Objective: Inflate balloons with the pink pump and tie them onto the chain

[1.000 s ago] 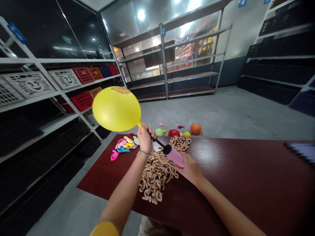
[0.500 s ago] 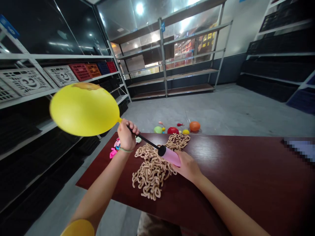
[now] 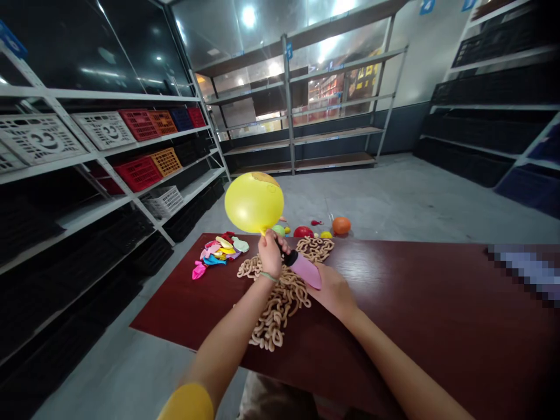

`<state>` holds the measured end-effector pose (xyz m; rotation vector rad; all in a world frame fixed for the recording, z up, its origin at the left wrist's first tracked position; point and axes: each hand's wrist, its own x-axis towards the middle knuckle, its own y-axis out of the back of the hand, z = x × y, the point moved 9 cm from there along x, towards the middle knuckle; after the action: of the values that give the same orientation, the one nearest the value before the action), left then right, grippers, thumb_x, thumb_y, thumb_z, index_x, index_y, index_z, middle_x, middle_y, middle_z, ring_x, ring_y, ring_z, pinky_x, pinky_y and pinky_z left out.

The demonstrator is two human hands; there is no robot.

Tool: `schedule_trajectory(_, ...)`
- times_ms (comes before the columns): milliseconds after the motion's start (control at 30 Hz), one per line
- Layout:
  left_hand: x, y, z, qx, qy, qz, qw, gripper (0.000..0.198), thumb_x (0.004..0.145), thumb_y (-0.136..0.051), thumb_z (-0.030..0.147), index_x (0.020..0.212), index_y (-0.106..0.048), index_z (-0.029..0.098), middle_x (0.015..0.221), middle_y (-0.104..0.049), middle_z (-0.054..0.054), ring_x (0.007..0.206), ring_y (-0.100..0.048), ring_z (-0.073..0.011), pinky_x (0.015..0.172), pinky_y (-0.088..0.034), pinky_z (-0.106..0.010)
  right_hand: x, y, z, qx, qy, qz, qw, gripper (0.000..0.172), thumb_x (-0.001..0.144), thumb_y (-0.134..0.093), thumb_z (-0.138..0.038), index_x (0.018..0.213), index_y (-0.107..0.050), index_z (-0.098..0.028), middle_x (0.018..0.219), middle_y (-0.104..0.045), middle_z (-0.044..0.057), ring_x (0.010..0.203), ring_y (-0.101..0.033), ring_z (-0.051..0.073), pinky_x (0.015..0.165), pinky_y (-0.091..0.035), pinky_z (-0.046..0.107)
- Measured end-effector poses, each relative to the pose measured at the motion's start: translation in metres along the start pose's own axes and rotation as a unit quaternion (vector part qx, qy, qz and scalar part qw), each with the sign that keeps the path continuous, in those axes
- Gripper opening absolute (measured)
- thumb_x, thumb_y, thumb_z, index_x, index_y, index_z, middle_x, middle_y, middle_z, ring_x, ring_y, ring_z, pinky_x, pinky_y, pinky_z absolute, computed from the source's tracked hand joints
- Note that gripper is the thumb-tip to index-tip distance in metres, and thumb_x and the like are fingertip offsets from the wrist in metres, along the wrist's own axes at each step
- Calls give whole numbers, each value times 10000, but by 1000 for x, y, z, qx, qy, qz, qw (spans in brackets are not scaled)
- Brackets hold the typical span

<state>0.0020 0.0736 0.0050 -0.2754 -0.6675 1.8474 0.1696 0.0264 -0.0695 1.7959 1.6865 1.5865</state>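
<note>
A yellow balloon [image 3: 252,204], inflated and with a brownish patch on top, stands above my left hand [image 3: 270,254]. Its neck is pinched in that closed hand, together with the dark end of a hand pump. My right hand [image 3: 335,293] is wrapped round the pump's pink barrel [image 3: 307,273]. A black collar [image 3: 290,258] shows between the two hands. Under them lies a pile of tan, worm-like curly pieces [image 3: 280,306], partly hidden by my left forearm. Left of my left hand, several flat, uninflated balloons [image 3: 215,252] of various colours are heaped on the table.
The dark red table [image 3: 406,291] spreads before me, with a blurred-out pale item [image 3: 527,268] at its right. Beyond the far edge, an orange balloon [image 3: 342,226] and a red balloon [image 3: 303,232] lie on the floor. Shelves with crates [image 3: 137,173] stand to the left.
My left hand has moved right toward my right hand, and the pump's long black rod has slid in. The yellow balloon came along to the right and looks smaller in view.
</note>
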Motion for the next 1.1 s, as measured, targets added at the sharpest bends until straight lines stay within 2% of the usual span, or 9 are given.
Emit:
schedule_trajectory(167, 38, 24, 64, -3, -19, 16, 1000, 307, 851, -577, 380, 699, -371, 211, 534, -370, 75, 376, -359, -66, 381, -299, -197, 2, 2, -11, -1, 40, 9, 999, 391, 777, -658, -326, 1126, -559, -179, 942, -661, 68, 834, -625, 219, 735, -446, 324)
schedule_trajectory(267, 52, 30, 82, -20, -38, 14, 999, 274, 853, -562, 355, 718, -370, 214, 552, -353, 77, 377, -336, -62, 377, -273, -199, 5, 5, -8, -18, 38, 24, 999, 376, 776, -644, -298, 1126, -566, -186, 925, -665, 60, 823, -612, 210, 733, -424, 315)
schedule_trajectory(333, 52, 35, 68, -39, -35, 39, 998, 268, 855, -548, 340, 714, -357, 215, 549, -335, 80, 375, -321, -59, 376, -257, -198, 8, 8, -3, -61, 29, 24, 997, 367, 777, -642, -293, 1123, -576, -189, 911, -666, 59, 819, -602, 213, 731, -399, 316)
schedule_trajectory(433, 35, 36, 18, -68, -7, 86, 994, 270, 859, -534, 329, 706, -343, 215, 533, -324, 83, 376, -322, -58, 383, -257, -194, 9, 9, 5, -123, 22, 15, 992, 363, 783, -649, -317, 1117, -589, -189, 893, -664, 59, 831, -589, 223, 733, -362, 319)
schedule_trajectory(600, 6, -4, -41, -61, 8, 44, 997, 300, 865, -551, 408, 716, -379, 213, 534, -381, 76, 373, -355, -62, 391, -291, -198, 7, 12, 19, -125, -19, 19, 992, 395, 793, -644, -346, 1150, -575, -192, 952, -669, 56, 854, -576, 214, 735, -338, 306)
schedule_trajectory(700, 10, -10, -38, -44, 7, 24, 999, 297, 870, -545, 398, 705, -383, 211, 531, -399, 65, 375, -381, -73, 397, -308, -209, 10, 14, 22, -142, -28, 7, 990, 418, 796, -647, -345, 1180, -564, -203, 969, -670, 54, 869, -560, 218, 754, -322, 319)
schedule_trajectory(867, 39, 46, 0, -64, 6, 123, 990, 240, 850, -530, 293, 707, -353, 216, 533, -359, 77, 387, -367, -72, 419, -309, -210, 18, 23, 19, -191, -4, -3, 982, 493, 804, -658, -269, 1274, -512, -255, 1104, -656, 65, 971, -511, 250, 839, -280, 380)
schedule_trajectory(933, 49, 58, 18, -61, -13, 121, 991, 213, 839, -513, 256, 706, -352, 216, 536, -341, 78, 395, -367, -73, 424, -313, -212, 19, 26, 24, -195, -25, 7, 980, 480, 814, -656, -265, 1272, -512, -273, 1153, -636, 69, 1006, -486, 259, 830, -278, 380)
schedule_trajectory(1100, 43, 46, 26, -65, -57, 116, 990, 211, 836, -515, 270, 714, -351, 216, 548, -340, 80, 401, -352, -66, 419, -290, -205, 17, 21, 39, -179, -87, 6, 980, 475, 796, -679, -271, 1244, -521, -265, 1096, -624, 66, 986, -460, 248, 741, -293, 338)
